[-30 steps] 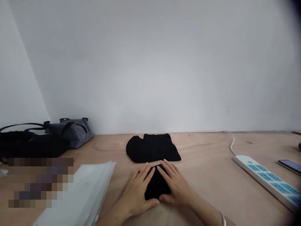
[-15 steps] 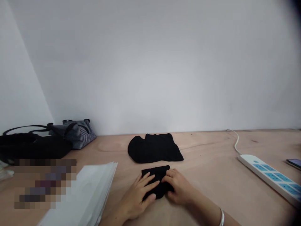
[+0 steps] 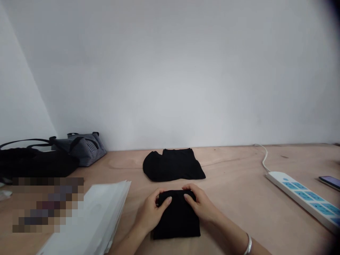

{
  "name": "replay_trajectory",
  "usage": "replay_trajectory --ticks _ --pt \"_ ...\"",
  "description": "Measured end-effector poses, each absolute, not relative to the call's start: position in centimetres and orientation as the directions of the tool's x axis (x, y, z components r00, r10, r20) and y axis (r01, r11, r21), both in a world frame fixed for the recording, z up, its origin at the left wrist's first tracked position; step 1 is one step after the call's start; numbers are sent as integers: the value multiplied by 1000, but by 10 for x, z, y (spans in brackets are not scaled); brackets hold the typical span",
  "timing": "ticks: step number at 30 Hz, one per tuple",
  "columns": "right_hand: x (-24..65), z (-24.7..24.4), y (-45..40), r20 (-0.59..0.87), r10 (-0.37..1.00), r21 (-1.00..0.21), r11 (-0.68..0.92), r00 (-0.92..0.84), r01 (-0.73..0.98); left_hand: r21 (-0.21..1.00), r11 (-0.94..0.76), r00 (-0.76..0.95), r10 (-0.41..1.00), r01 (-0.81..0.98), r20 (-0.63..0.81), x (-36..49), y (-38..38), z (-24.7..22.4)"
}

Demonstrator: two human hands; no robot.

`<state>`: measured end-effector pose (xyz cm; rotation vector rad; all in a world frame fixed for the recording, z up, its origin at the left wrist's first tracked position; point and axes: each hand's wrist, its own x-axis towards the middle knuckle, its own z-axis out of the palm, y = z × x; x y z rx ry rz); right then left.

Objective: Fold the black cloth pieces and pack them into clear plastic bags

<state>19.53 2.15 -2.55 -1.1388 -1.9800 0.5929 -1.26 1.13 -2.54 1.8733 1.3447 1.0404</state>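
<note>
"Where's the folded black garment (image 3: pixel 176 219)?"

"At twelve o'clock on the plywood bench (image 3: pixel 239 164), toward the near side, squared into a neat rectangle."

"And the hands?"

"Both are on it. The left hand (image 3: pixel 150 212) takes its far corner at eleven o'clock, the right hand (image 3: pixel 202 204) the one at one o'clock, with a silver bangle (image 3: pixel 248 244) on that wrist."

"Fingers?"

"Together and curled over the garment's far edge, clamped on the cloth from both sides."

"What's just beyond?"

"A second black garment (image 3: pixel 172 165), lying farther out at twelve o'clock, near but not touching the folded one."

"Around them?"

"At ten o'clock, a black bag (image 3: pixel 34 163) sits against a striped tote bag (image 3: pixel 82 150). A stack of white plastic sleeves (image 3: pixel 90 216) lies at nine o'clock, and at two o'clock there's a white power strip (image 3: pixel 300 198) with a phone (image 3: pixel 329 182) beside it."
</note>
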Motion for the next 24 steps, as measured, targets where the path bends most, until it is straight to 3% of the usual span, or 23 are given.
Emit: replay_trajectory --ticks 3,5,9,12,16,21,24 --pt "194 -30 23 424 848 -525 516 -318 677 671 -369 136 917 643 375 -16 16 -27" --pt "195 -26 20 469 806 -405 559 -360 724 528 -468 211 854 708 475 -19 14 -26" --pt "195 -14 7 379 686 -226 720 -621 656 321 -594 469 793 738 389 -21 7 -33" --pt "194 -14 0 205 663 -217 748 -720 627 287 -599 549 800 748 241 -21 7 -44" --pt "194 -21 1 130 691 -225 719 -711 657 304 -571 544 820 763 175 -20 9 -51" --pt "193 -23 1 126 725 -229 685 -677 691 306 -563 511 826 767 238 -21 9 -52" --pt "192 -21 -2 172 829 -177 558 -533 811 267 -510 422 847 818 323 -25 11 -45"
